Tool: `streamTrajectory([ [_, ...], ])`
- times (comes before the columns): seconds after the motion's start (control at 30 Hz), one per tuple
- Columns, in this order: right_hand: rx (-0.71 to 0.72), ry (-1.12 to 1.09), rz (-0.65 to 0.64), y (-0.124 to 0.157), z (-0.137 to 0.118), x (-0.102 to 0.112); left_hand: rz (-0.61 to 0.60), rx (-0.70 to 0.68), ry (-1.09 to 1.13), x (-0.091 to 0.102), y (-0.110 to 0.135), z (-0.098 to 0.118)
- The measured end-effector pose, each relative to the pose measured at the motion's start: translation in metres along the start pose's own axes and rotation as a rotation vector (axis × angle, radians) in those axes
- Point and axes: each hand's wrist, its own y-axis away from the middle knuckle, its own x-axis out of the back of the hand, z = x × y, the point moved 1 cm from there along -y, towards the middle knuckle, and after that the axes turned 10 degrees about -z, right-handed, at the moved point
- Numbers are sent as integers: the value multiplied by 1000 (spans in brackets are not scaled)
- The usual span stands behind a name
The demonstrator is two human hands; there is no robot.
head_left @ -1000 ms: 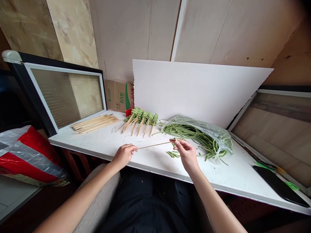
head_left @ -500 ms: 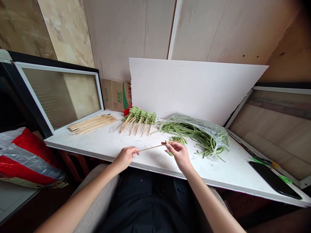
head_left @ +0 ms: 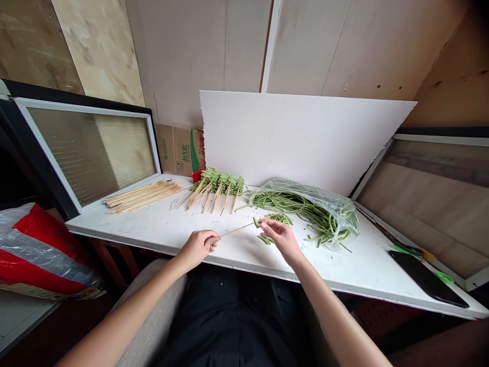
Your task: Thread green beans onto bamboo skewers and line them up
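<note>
My left hand [head_left: 199,245] is closed around the near end of a thin bamboo skewer [head_left: 237,229], which slants up to the right. At its far end sits a short cut piece of green bean [head_left: 255,222], crosswise to the stick. My right hand [head_left: 280,237] pinches at that piece with thumb and fingertips; how far the skewer passes through it I cannot tell. Just behind and below the right hand lie more cut bean pieces [head_left: 280,218], partly hidden by the fingers.
Loose bamboo skewers [head_left: 143,196] lie at the table's left. Filled bean skewers [head_left: 219,184] are stacked at the back. Long green beans [head_left: 294,203] spill from a clear plastic bag [head_left: 346,211]. A black phone [head_left: 428,278] and scissors [head_left: 407,245] lie at the right.
The bean piece now shows more fully at the skewer's far end, slightly further left, with my right fingertips behind it. My left hand keeps its hold; the whole view has shifted slightly.
</note>
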Motion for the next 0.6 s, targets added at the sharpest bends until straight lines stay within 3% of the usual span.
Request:
streamTrajectory([
  [0.17, -11, 99, 108, -5, -5, 46, 102, 6, -91, 9, -2, -11],
  [0.3, 28, 567, 85, -7, 4, 77, 138, -34, -162, 10, -3, -15],
  [0.43, 64, 976, 61, -7, 25, 85, 137, -27, -228, 9, -3, -19],
  [0.6, 43, 1161, -26, -6, 42, 80, 126, -26, -253, 10, -2, -22],
])
